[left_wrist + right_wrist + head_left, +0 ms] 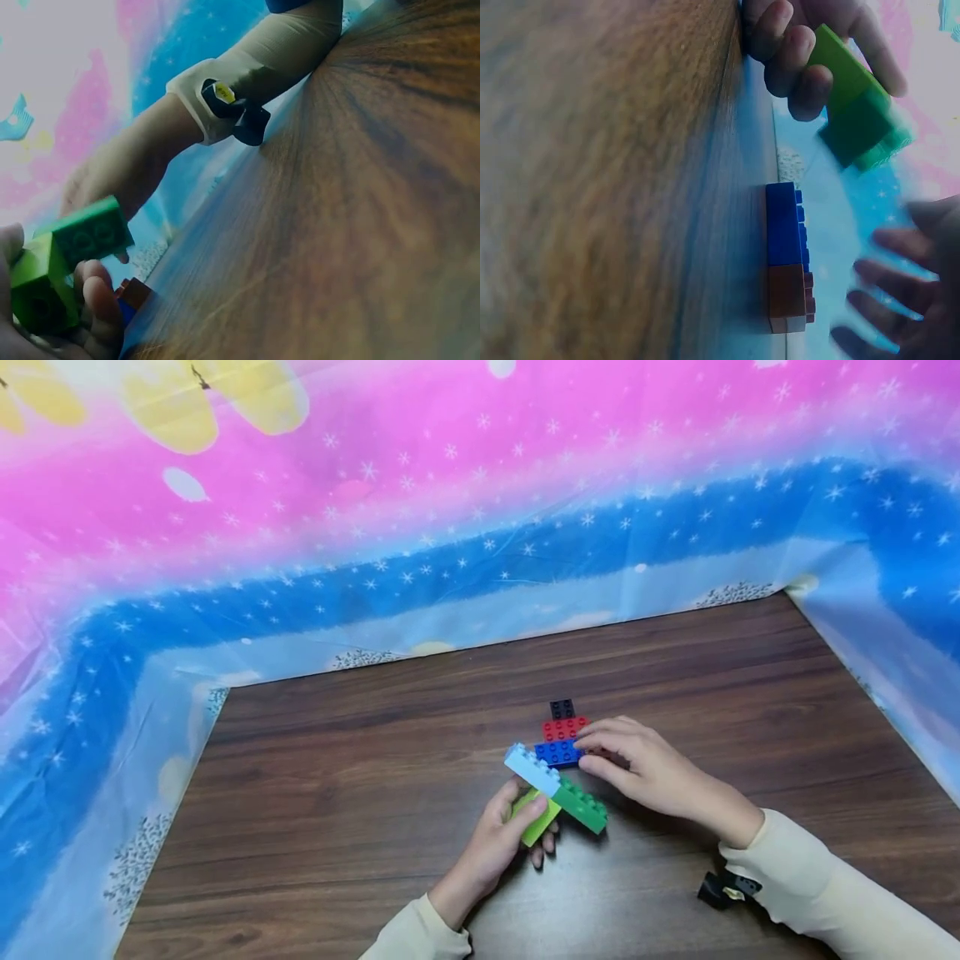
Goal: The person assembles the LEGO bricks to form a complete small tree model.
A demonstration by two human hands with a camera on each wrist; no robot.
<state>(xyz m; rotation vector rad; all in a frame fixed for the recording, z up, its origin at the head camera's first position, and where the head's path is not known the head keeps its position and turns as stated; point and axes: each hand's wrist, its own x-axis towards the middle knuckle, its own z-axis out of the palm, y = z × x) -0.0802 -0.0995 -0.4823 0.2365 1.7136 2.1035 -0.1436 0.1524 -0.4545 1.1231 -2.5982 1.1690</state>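
In the head view my left hand point(489, 837) grips a lime green toy brick point(543, 825), thumb on its upper side and fingers beneath. A light blue brick point(531, 771) and a dark green brick point(581, 806) lie end to end across the lime one, studs up. On the table just beyond are a blue brick point(552, 752), a red brick point(561, 728) and a black brick point(561, 708) in a row. My right hand point(651, 770) hovers at the blue brick's right end. Its fingers look spread and blurred in the right wrist view, with nothing between them.
The bricks are on a dark brown wooden table point(360, 793). A patterned pink and blue cloth point(465, 510) hangs along its back and sides. A small black device point(723, 890) is strapped at the right sleeve's cuff.
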